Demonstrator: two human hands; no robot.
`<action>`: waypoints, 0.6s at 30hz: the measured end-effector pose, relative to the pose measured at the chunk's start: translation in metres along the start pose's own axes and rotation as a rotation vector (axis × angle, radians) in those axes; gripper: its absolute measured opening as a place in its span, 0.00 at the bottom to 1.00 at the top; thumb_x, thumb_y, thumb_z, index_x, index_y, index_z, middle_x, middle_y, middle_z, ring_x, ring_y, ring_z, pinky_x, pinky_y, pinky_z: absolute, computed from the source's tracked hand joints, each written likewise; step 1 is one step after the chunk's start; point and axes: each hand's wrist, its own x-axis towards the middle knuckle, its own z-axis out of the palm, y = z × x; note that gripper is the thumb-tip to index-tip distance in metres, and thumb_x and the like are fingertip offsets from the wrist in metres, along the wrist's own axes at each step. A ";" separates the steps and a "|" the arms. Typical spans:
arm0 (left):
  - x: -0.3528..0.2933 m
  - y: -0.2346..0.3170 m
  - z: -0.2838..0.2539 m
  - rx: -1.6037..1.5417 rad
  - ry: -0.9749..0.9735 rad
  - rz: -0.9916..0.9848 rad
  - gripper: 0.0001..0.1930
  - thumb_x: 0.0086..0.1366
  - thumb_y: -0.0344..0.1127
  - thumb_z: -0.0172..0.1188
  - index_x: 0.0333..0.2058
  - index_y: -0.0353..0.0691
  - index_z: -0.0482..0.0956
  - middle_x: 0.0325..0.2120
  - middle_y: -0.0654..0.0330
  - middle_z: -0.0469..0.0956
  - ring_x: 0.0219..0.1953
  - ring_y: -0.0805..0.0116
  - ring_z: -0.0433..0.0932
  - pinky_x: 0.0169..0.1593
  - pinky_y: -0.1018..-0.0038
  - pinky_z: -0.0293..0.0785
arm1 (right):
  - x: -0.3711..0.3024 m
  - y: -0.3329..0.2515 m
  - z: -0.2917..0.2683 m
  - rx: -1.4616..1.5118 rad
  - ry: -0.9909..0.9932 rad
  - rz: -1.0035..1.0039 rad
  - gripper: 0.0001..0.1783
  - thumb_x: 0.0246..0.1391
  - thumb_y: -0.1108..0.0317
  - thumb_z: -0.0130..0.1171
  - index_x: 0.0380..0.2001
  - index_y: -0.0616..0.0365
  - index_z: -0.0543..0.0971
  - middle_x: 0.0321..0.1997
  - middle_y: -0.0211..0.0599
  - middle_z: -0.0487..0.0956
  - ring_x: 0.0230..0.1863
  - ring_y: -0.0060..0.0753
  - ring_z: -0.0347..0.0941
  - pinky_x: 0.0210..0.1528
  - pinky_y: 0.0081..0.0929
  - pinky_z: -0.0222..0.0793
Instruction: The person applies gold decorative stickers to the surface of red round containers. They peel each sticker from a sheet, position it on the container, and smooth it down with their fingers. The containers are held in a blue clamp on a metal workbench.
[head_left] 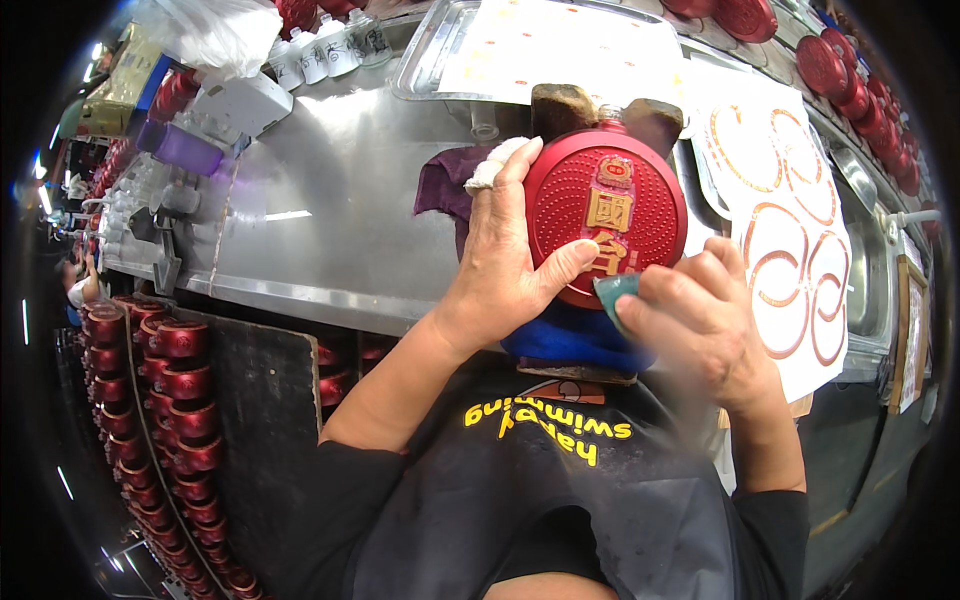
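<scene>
A round, flat red bottle [565, 190] with gold lettering on its dotted face leans in front of me, its neck pointing away. It rests against two dark, worn blocks [563, 110] at the far side and a blue cloth pad [570, 342] at the near side. My left hand [497, 255] grips its left edge, thumb across the face. A white cloth [490, 170] shows by those fingertips. Pinched in my right hand [703, 320] is a teal scraper [614, 294], its edge at the lower right of the bottle's face. That hand is slightly blurred.
Left of the bottle, a purple cloth [440, 190] lies on the steel table [320, 210]. White sheets with orange ring-shaped decals [775, 270] lie at right. A metal tray [425, 60] and small white bottles [335, 48] stand at the back. Red bottles [190, 385] are stacked at lower left.
</scene>
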 end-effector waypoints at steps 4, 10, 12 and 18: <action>0.000 -0.001 0.002 -0.021 0.007 0.014 0.51 0.64 0.50 0.73 0.73 0.31 0.50 0.69 0.42 0.56 0.70 0.52 0.61 0.72 0.59 0.58 | -0.006 -0.006 -0.001 0.033 -0.035 0.030 0.09 0.47 0.65 0.65 0.35 0.48 0.83 0.41 0.27 0.79 0.38 0.28 0.73 0.46 0.39 0.65; -0.007 -0.004 -0.014 0.269 0.082 0.301 0.45 0.67 0.65 0.62 0.69 0.33 0.63 0.66 0.40 0.64 0.68 0.43 0.60 0.72 0.52 0.53 | -0.014 0.007 -0.009 0.124 -0.067 0.109 0.10 0.47 0.71 0.70 0.35 0.51 0.83 0.37 0.28 0.79 0.37 0.32 0.73 0.46 0.39 0.63; -0.021 0.000 -0.018 0.345 0.053 0.405 0.33 0.73 0.66 0.51 0.62 0.46 0.78 0.62 0.56 0.76 0.67 0.51 0.63 0.73 0.50 0.46 | -0.006 0.013 -0.011 0.283 -0.050 0.157 0.13 0.44 0.74 0.69 0.36 0.54 0.83 0.36 0.31 0.80 0.35 0.35 0.74 0.45 0.37 0.63; -0.035 0.011 -0.020 0.479 -0.066 0.510 0.29 0.77 0.64 0.41 0.61 0.55 0.80 0.56 0.70 0.84 0.67 0.59 0.64 0.73 0.47 0.41 | 0.042 0.063 0.004 0.056 0.192 0.244 0.12 0.53 0.72 0.68 0.41 0.60 0.81 0.32 0.42 0.77 0.34 0.49 0.74 0.42 0.38 0.68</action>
